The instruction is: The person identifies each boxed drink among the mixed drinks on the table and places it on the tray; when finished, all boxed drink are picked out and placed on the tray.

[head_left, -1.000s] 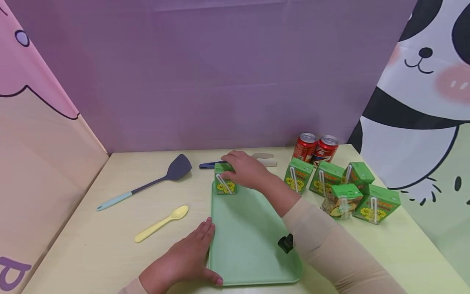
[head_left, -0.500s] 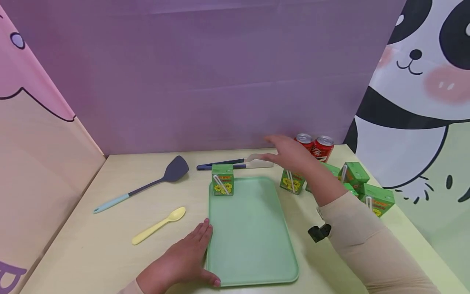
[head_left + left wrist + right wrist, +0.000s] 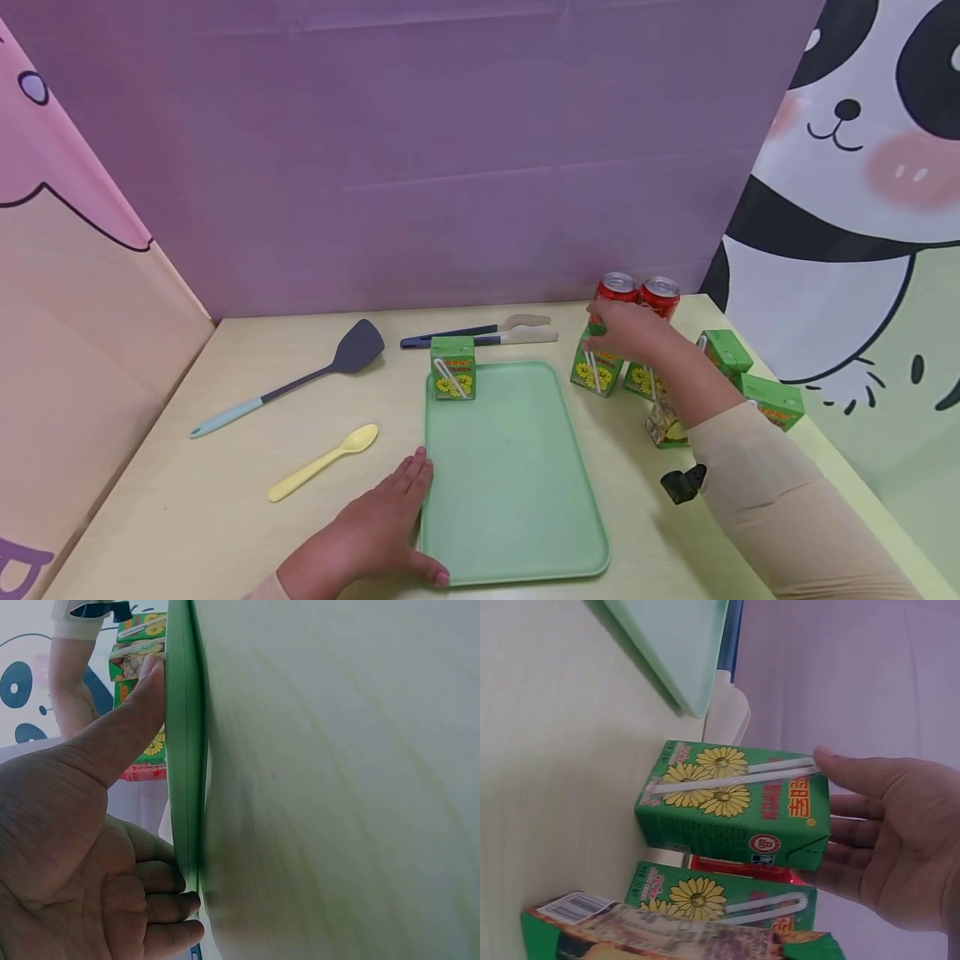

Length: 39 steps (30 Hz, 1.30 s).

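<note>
My left hand (image 3: 367, 530) rests at the near left corner of a pale green tray (image 3: 513, 500). Its fingers lie straight along the left side, and the thumb touches the near edge. A green juice box (image 3: 453, 368) with a white straw stands upright on the tray's far left corner. Right of the tray, my right hand (image 3: 637, 333) holds another juice box (image 3: 727, 795) near its top, thumb on the front and fingers behind. That box still stands on the table. Behind it a second juice box (image 3: 697, 896) and a brown-sided carton (image 3: 652, 930) show in the right wrist view.
Two red cans (image 3: 660, 293) stand behind the right hand. Several more juice boxes (image 3: 772, 400) cluster at the right, partly hidden by the forearm. Tongs (image 3: 517, 335) lie behind the tray; a spatula (image 3: 356, 346) and a yellow spoon (image 3: 326, 462) lie left.
My right hand has let go of the juice box on the tray and moved right to another one by the cans. The left hand has stayed at the tray's edge.
</note>
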Motion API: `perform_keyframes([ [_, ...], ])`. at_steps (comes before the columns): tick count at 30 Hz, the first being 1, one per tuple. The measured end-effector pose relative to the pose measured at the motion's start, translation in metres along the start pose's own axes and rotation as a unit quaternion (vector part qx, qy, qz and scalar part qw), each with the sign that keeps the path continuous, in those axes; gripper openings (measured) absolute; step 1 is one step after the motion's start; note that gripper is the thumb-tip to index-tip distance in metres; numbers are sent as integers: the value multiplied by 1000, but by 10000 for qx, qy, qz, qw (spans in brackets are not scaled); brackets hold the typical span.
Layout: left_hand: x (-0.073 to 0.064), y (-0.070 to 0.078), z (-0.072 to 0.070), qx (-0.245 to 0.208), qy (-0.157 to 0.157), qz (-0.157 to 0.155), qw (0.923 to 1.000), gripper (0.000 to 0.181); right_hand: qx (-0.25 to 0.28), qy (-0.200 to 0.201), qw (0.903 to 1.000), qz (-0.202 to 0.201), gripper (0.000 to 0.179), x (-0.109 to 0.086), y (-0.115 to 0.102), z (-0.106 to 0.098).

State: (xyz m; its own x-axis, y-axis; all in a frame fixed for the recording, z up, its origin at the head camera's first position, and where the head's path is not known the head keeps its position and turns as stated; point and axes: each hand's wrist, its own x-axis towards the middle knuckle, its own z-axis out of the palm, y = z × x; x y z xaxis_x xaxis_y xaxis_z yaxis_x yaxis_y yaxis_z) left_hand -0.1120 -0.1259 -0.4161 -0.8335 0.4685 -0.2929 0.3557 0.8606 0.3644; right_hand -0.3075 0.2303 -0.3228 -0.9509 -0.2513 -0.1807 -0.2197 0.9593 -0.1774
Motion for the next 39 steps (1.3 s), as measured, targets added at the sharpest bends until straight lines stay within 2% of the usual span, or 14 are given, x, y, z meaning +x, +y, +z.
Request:
perform_keyframes([
  [9,2,-2,0,-36,-70,-65,9999,132,-154,-57,9999,-23,59,0,2,5],
  [17,1,-1,0,-25,-45,-3,10000,133,-228,18,9996,-181,57,-1,-6,-1],
  [26,0,0,-1,-56,-16,13,10000,132,-174,402,9950,-902,45,0,-37,-10],
  [34,2,0,0,-27,-15,10,10000,133,-282,226,9898,-1381,50,5,-65,1],
  [39,2,2,0,-57,-13,0,10000,132,-142,12,9864,-1635,53,5,-77,9],
])
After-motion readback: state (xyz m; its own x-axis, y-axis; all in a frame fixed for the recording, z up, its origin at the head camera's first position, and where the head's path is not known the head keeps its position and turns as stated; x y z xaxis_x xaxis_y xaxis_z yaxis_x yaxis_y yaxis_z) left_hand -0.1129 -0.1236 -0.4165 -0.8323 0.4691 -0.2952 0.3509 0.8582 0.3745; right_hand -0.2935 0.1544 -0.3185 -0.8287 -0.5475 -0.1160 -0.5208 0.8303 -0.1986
